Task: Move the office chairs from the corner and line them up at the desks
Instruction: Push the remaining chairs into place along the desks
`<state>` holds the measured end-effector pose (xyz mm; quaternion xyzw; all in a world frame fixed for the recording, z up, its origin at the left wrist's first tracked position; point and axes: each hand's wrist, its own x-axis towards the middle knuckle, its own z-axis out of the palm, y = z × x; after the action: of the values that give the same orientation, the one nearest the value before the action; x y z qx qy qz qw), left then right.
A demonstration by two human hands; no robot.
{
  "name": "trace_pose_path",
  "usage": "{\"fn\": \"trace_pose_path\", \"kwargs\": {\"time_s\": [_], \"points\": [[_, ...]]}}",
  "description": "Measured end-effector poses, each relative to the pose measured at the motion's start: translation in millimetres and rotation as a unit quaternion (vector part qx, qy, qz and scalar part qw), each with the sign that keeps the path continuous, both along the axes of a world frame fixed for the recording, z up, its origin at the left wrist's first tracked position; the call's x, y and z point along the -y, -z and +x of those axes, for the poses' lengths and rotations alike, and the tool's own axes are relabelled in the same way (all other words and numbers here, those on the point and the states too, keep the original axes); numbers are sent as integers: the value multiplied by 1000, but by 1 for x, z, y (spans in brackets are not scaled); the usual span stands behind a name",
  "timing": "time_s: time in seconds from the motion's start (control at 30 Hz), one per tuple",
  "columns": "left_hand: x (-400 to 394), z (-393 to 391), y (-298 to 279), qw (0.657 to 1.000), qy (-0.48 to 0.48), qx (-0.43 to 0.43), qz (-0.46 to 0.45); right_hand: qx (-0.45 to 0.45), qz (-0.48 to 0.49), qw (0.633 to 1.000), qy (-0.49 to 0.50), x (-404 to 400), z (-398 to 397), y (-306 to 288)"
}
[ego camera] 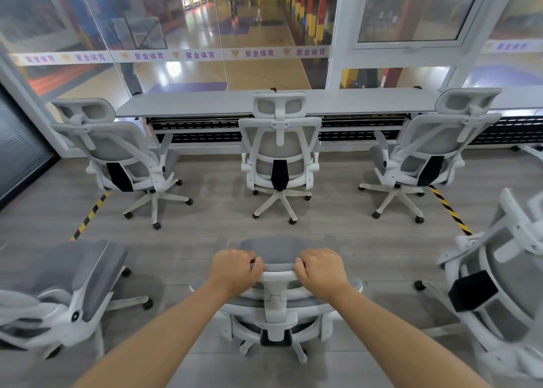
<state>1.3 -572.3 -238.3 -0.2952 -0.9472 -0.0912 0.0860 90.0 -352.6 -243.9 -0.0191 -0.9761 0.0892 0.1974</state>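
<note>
A white-framed office chair with grey mesh (277, 305) stands right in front of me, its back toward me. My left hand (235, 271) and my right hand (321, 268) both grip the top of its headrest, one at each end. Three matching chairs face the long grey desk (205, 102) under the window: one at the left (123, 158), one in the middle (279, 152), one at the right (426, 155).
Another chair (73, 293) stands close on my left and one more (499, 287) close on my right. Yellow-black floor tape (89, 216) runs diagonally at the left and a second strip of tape (451, 211) at the right. A glass wall rises behind the desk.
</note>
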Motion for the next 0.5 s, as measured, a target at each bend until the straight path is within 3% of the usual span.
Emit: {"fn": "trace_pose_path", "kwargs": {"time_s": [0.5], "points": [[1,12,-4,1000,-4,-3,-7,10,-5,1000,-17,0,7,5]]}}
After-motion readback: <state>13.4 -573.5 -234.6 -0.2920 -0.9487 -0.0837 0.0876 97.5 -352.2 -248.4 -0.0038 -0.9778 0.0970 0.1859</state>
